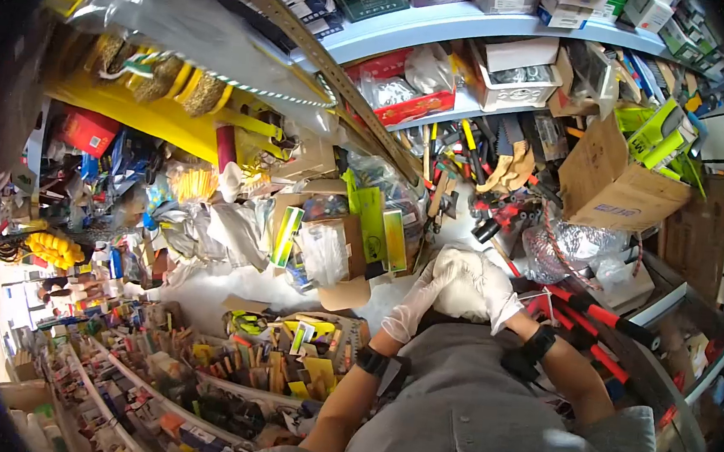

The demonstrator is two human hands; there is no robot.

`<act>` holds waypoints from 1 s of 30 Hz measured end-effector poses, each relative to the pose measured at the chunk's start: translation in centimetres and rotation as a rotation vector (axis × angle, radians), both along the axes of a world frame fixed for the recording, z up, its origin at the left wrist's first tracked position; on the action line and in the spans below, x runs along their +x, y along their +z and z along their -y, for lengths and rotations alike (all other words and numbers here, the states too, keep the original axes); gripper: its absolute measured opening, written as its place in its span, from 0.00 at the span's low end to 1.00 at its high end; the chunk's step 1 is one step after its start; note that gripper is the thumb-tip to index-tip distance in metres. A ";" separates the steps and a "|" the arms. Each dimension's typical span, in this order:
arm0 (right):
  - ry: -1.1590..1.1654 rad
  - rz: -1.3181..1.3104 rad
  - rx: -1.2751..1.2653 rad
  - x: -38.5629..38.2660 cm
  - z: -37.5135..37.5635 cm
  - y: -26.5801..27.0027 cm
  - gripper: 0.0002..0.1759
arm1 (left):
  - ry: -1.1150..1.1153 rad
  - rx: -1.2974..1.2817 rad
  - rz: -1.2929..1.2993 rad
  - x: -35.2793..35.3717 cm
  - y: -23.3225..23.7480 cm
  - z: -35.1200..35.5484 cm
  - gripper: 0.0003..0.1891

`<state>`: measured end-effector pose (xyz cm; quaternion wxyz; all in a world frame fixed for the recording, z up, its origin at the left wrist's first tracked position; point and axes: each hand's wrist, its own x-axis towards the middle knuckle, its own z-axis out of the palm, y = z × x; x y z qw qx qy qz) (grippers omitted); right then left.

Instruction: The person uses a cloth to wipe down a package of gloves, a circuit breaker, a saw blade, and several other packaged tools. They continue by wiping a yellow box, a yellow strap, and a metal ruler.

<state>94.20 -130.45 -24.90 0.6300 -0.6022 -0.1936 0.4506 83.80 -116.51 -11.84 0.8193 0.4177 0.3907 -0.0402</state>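
Seemingly to fit it tighter, the left hand [411, 306] lays its open, straight fingers [431, 282] against the white glove [463, 280] on the curled-shut right hand [478, 296], both held close before the chest, beside the red-handled cutters [604, 317].

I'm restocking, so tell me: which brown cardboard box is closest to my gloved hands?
The small open box holding clear plastic packets, just left of your left hand; the bigger brown box sits farther off, upper right.

Bare counter [205, 294] lies open left of the left hand [414, 304]; packet boxes [334, 249] block its far edge, stocked trays [229, 369] its near edge, red-handled tools [599, 316] the right.
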 end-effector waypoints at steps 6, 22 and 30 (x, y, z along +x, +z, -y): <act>0.269 0.635 -0.353 -1.9 -2.1 2.4 0.24 | 0.033 -0.202 0.010 -5.1 -3.4 -1.3 0.26; 0.737 0.489 -0.387 -6.2 -8.4 6.5 0.34 | 0.303 -0.033 0.089 -14.6 -11.9 -1.8 0.40; 0.899 0.764 -0.269 -4.3 -12.4 8.1 0.34 | 0.363 0.430 -0.036 -14.3 -13.4 -1.6 0.29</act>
